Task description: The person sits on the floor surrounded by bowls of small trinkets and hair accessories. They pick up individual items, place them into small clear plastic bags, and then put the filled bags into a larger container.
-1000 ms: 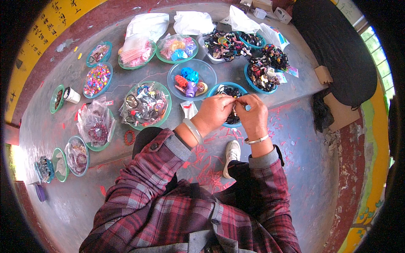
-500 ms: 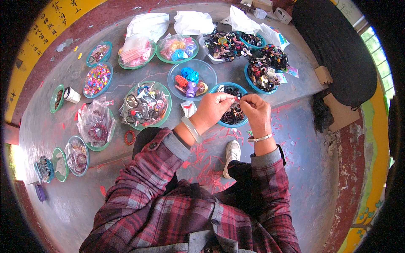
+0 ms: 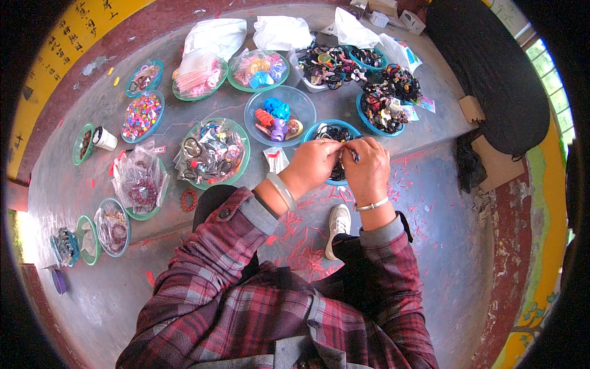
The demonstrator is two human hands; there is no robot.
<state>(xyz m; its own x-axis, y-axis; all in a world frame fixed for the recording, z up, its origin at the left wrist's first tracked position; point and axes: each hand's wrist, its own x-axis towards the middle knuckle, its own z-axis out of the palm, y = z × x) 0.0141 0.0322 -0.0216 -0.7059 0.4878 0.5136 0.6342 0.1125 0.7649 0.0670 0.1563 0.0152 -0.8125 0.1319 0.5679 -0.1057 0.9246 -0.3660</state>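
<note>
My left hand (image 3: 314, 163) and my right hand (image 3: 369, 167) are pressed together at the fingertips, pinching a small dark item (image 3: 349, 152) between them; its exact kind is too small to tell. They hover over a blue bowl (image 3: 322, 128) of dark hair accessories. A pale bangle sits on my left wrist and a thin bracelet on my right. My plaid sleeves come in from the lower edge.
Several bowls ring the hands on the grey ledge: a clear bowl of bright clips (image 3: 278, 117), a green bowl of packets (image 3: 212, 152), a bowl of beads (image 3: 142, 115), bowls of dark hair ties (image 3: 388, 101). White plastic bags (image 3: 281, 31) lie behind. My white shoe (image 3: 337, 225) rests among red scraps.
My hands have drawn slightly closer together over the blue bowl; the small light-blue piece seen at my right fingertips earlier is no longer visible.
</note>
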